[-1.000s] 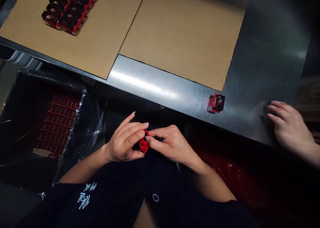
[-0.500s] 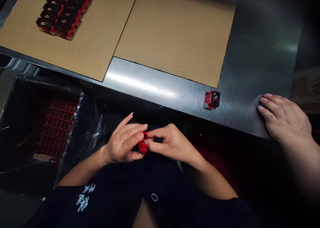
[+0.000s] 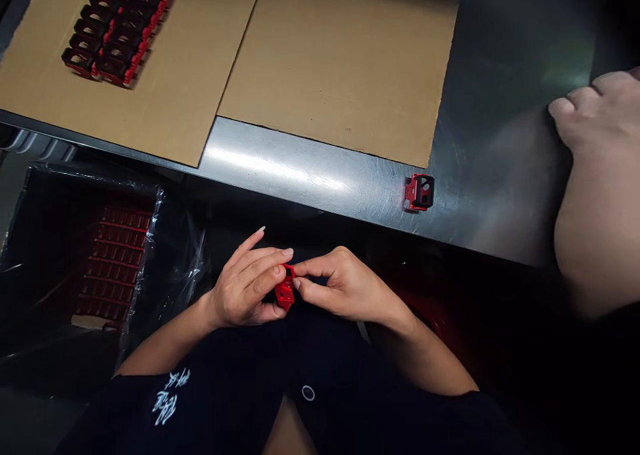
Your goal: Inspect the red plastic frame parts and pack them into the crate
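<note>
We held a red bracket point(image 3: 285, 292) pinched between the fingers point(image 3: 267, 263) of our left hand point(image 3: 243, 288) and right hand point(image 3: 345, 285) above our lap, as a co-worker's hand point(image 3: 595, 118) swung in closer beyond a second bracket point(image 3: 419, 192) on the steel surface point(image 3: 310, 175).

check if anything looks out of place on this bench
One red-and-black bracket sits alone on the steel tabletop, apart from the tidy rows of matching brackets on the cardboard sheet, so it looks stray. The left hand and right hand pinch a small red part.
</note>
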Available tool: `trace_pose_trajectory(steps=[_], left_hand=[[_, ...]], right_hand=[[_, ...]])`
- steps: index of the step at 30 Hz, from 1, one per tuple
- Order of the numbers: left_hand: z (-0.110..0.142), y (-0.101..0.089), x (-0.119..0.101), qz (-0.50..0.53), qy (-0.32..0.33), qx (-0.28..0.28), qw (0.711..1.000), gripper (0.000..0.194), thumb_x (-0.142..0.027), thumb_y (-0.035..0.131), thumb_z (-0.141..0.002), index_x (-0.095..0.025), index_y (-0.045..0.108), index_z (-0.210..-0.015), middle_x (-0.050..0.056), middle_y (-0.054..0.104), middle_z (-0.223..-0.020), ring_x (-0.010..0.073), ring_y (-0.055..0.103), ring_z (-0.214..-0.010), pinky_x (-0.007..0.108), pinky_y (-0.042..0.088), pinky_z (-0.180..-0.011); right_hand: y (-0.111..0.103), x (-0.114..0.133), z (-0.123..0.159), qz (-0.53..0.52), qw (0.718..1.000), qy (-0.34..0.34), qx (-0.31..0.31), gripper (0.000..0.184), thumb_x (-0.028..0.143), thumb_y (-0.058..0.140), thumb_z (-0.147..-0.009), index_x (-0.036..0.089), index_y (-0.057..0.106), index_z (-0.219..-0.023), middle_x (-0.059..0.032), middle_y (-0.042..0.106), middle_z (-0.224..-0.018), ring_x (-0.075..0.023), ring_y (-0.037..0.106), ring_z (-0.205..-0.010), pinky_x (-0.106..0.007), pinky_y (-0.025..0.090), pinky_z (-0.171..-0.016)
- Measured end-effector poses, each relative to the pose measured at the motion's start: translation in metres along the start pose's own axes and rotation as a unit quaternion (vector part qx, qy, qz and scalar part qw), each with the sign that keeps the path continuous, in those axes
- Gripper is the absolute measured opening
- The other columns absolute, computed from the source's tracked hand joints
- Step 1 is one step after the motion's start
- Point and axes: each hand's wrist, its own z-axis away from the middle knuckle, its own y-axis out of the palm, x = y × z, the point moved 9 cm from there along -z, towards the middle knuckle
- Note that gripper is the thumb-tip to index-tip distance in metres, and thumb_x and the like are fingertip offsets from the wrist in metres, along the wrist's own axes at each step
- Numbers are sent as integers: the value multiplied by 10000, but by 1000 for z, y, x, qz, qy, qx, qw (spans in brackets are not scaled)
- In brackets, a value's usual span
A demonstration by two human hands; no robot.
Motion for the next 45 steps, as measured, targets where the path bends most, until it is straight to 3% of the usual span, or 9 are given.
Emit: trace_pose_trajectory(steps=[4,9,15,23,30,36,45], left_hand=[[-1,0,-1,-4,5,-2,1000,686,-340,755,-828,-171,447,-1417,179,715,-1231,277,703,-1128,657,490,-1080],[0,1,0,-3,2,-2,1000,699,-357,737,-844,-171,427,-1442,177,720,-1222,271,709,-1104,653,500,-1069],[-1,0,1,7,-3,-2,1000,717,-372,751,-825,-171,435,-1437,170,725,-1207,268,710,-1103,609,548,-1032],[-1,1,1,13,29,-15,999,837,-331,803,-768,-71,415,-1463,236,691,-1249,308,679,-1190,547,602,-976],[-5,3,2,26,28,-16,999,851,-320,801,-768,-71,400,-1476,233,706,-1224,300,693,-1167,521,623,-945],[-6,3,4,36,24,-15,999,799,-331,790,-790,-93,427,-1461,234,704,-1235,304,695,-1175,502,627,-943],[-4,4,5,33,14,-15,999,842,-379,771,-812,-122,380,-1512,207,714,-1227,293,707,-1154,497,638,-926]], right_hand=[[-1,-4,-3,21,999,29,-36,260,254,617,-924,132,775,-759,41,556,-557,-58,410,-499,-205,298,-490],[-1,0,-3,40,998,16,-41,288,234,618,-916,128,724,-671,57,475,-517,-47,352,-472,-213,255,-470],[-1,-1,-1,5,1000,12,3,293,270,571,-949,132,764,-777,60,475,-537,-49,344,-482,-198,264,-464],[-3,-6,-6,12,997,57,-57,253,225,634,-889,127,748,-686,50,515,-535,-55,369,-496,-209,275,-482],[-5,-2,-1,-14,999,29,2,268,235,568,-929,133,773,-789,57,470,-551,-59,347,-498,-207,275,-476],[-6,-9,-4,6,995,80,-51,262,247,619,-891,142,733,-680,46,510,-530,-68,384,-498,-215,277,-473],[-4,-2,-2,-23,999,33,2,281,243,566,-923,125,756,-754,59,472,-540,-54,344,-488,-204,269,-465]])
